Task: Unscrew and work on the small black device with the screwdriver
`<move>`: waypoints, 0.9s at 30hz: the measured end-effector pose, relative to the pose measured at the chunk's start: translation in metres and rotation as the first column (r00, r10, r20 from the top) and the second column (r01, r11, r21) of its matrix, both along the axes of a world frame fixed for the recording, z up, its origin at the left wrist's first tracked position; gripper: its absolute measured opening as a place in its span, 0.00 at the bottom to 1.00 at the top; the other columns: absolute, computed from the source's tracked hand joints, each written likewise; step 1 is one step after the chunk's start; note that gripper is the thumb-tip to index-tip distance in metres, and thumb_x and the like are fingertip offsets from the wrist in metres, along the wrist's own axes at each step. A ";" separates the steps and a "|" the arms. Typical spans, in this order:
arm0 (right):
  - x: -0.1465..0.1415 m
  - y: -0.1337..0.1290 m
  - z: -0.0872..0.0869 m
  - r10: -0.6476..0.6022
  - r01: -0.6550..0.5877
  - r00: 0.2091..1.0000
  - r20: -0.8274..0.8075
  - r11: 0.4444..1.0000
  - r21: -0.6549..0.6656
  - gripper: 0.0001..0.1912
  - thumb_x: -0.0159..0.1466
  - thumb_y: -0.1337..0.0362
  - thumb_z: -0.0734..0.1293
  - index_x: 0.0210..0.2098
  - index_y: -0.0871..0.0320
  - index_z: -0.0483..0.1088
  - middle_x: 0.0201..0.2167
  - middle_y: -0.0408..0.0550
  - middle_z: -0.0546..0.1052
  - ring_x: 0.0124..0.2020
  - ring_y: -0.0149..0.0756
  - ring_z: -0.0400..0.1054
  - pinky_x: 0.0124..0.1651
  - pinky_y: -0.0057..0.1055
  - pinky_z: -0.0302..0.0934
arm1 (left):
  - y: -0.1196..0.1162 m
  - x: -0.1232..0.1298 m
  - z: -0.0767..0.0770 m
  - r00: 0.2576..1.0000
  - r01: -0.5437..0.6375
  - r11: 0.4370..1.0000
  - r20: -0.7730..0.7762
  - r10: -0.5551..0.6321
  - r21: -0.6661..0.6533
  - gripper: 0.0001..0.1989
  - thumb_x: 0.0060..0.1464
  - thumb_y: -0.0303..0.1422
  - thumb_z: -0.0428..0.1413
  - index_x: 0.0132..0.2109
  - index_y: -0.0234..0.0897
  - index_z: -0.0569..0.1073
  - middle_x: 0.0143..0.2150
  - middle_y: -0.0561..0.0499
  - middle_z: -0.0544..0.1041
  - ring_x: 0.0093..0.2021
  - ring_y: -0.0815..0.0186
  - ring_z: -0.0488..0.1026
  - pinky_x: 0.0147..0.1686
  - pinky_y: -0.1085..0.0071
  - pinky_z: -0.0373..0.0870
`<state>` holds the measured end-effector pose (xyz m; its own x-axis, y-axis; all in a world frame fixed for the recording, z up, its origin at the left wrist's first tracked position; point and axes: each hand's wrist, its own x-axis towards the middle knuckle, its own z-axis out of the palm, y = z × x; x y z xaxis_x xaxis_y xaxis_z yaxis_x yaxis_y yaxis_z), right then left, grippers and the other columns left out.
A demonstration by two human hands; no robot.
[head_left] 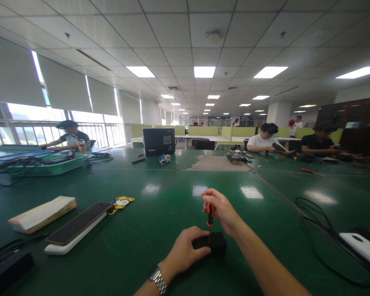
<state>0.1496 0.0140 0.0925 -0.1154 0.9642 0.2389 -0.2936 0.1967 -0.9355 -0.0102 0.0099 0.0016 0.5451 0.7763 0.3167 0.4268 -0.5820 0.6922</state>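
A small black box-shaped block [218, 244] lies on the green table in front of me. My left hand [188, 247] grips its left end, thumb on the near side and fingers on the far side; a metal watch is on that wrist. Above the block, my right hand [219, 205] holds a red and black screwdriver [210, 214] upright by its handle. The screwdriver's thin shaft points down to the top of the block, close to my left fingertips. Whether the tip sits in a screw is too small to tell.
To the left lie a phone [80, 222] on a white slab, a paper stack [45, 213] and a green basket [61, 165] of cables. A black computer case [158, 142] stands farther back. Black cables [320, 230] and a white device [362, 248] lie right. Other people sit across the table.
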 end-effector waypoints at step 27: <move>-0.006 -0.005 0.000 0.100 -0.105 0.992 0.074 0.992 0.076 0.14 0.59 0.54 0.64 0.24 0.57 0.63 0.18 0.39 0.66 0.20 0.28 0.61 0.27 0.27 0.59 | -0.001 0.000 0.001 1.000 0.013 1.000 -0.004 -0.013 -0.017 0.18 0.50 0.38 0.61 0.48 0.39 0.76 0.41 0.49 0.76 0.40 0.61 0.72 0.42 0.70 0.67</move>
